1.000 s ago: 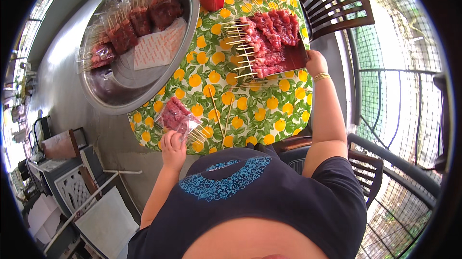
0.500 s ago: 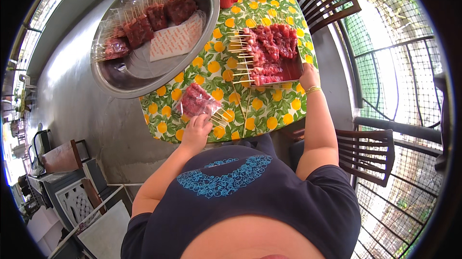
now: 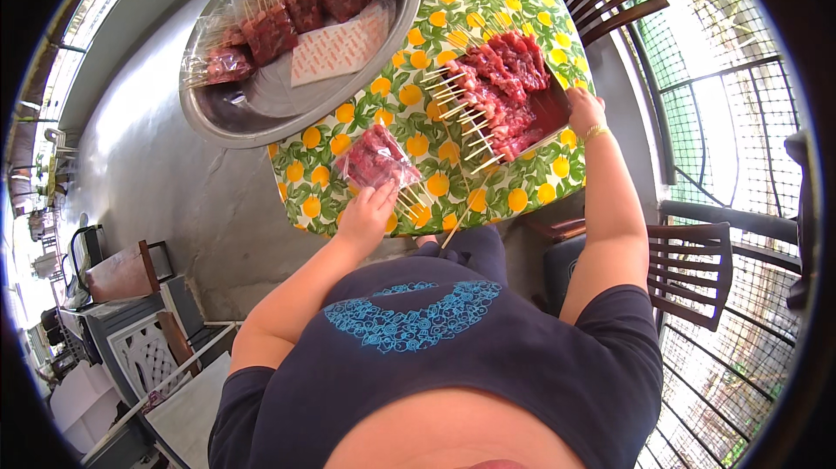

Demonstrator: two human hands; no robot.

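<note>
Plastic bag point(image 3: 376, 158): clear, crinkled, holding red meat skewers, gripped by left hand point(image 3: 366, 215).
Right hand point(image 3: 582, 109): grasping edge of red tray point(image 3: 552, 108) beside the bag.
Table point(image 3: 531, 183): glossy lemon-print cloth.

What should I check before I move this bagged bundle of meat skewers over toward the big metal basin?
1. Grip on the bag: the left hand holds the bagged skewers at the stick end, lifted over the tablecloth. Ok.
2. Bag sealed: cannot tell.
3. Room in the metal basin: bare metal shows in front of the bagged bundles and the white paper. Ok.
4. Loose skewers: the right hand rests at the edge of their red tray. Ok.
5. Stray stick pokes over the table edge near the left hand. Not ok.
</note>
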